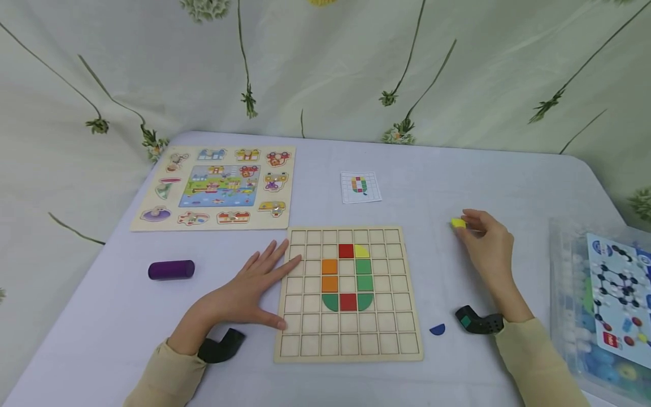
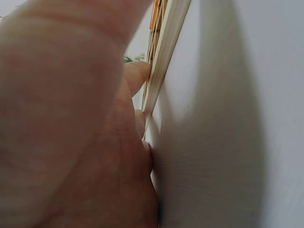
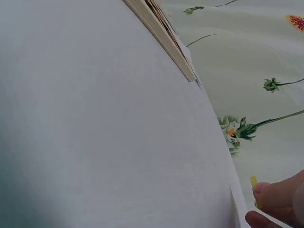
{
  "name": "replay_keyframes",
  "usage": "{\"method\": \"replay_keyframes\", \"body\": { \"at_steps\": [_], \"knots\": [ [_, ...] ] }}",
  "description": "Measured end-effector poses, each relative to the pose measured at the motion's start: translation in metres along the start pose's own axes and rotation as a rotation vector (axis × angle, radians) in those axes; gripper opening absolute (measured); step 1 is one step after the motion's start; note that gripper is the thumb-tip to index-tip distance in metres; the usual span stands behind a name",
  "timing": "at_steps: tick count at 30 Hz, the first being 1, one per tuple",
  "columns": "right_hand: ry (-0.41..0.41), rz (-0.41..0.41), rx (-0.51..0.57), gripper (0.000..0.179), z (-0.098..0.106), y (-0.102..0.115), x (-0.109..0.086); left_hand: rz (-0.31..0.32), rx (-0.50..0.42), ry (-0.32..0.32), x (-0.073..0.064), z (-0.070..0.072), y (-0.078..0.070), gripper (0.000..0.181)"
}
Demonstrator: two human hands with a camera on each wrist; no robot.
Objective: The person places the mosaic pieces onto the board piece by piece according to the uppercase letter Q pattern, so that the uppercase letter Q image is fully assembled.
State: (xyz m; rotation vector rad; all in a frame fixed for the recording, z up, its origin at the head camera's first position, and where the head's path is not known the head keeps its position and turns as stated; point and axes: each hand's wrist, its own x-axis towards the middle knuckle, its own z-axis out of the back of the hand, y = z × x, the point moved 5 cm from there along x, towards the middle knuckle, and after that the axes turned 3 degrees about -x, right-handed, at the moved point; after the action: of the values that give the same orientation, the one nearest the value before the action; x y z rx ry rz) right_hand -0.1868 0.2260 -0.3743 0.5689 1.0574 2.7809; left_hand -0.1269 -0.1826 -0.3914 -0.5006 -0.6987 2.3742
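My left hand (image 1: 251,285) has its fingers spread, with the thumb and fingertips along the left edge of a wooden grid board (image 1: 389,345). On the board, a loop of tiles includes red (image 1: 346,251), orange (image 1: 329,275) and green squares (image 1: 364,282), with a rounded yellow tile (image 1: 361,251) at its top right. Two rounded green tiles form the bottom corners. Off to the right of the board, my right hand (image 1: 485,249) pinches a small yellow tile (image 1: 459,223) between thumb and fingers. In the right wrist view the yellow tile (image 3: 254,181) shows edge-on, partly covered by the fingers.
A small rounded blue tile (image 1: 437,329) lies right of the board. Behind the board is a pattern card (image 1: 361,187). A picture puzzle (image 1: 239,225) and a purple cylinder (image 1: 171,269) are at left; a clear plastic box (image 1: 564,282) stands at the right edge.
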Motion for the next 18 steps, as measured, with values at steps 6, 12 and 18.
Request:
{"method": "replay_keyframes", "body": {
  "at_steps": [6, 12, 18],
  "knots": [
    [-0.006, 0.048, 0.027, 0.033, 0.003, 0.018, 0.000, 0.003, -0.003, 0.001, 0.000, 0.001, -0.001, 0.114],
    [0.044, 0.179, 0.204, 0.032, -0.010, 0.041, -0.005, -0.022, -0.003, -0.011, -0.001, 0.002, -0.003, 0.113],
    [0.211, 0.215, 0.402, 0.024, -0.024, 0.088, -0.017, -0.030, -0.007, -0.008, -0.001, 0.001, -0.003, 0.112]
  ]
}}
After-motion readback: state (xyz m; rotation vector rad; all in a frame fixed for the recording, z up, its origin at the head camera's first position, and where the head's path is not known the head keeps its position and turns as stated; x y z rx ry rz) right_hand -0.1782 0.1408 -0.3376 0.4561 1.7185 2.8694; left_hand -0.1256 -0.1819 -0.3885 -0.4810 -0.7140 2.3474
